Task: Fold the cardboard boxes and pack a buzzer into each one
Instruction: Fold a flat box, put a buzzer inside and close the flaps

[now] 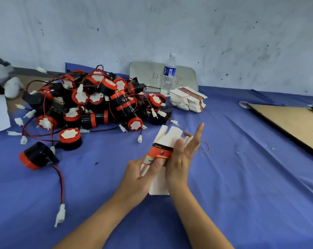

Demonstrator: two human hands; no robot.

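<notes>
**Folding a Box**

The blue table (241,177) is in front of me. A big pile of buzzers (98,101) sits on my left, with flat boxes (187,101) stacked just beside it. One box (160,152) is between my hands, close to me. My left hand (143,170) grips it. My right hand (181,159) is flat, fingers straight, pressing its side.

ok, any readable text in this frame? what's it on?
"4": handwritten on the grey board leaning against the wall.
Scrawl on that board, right of the water bottle: illegible.
Its label: too small.
Print on the held cardboard box: blurred.
Print on the stack of flat boxes: too small.
</notes>
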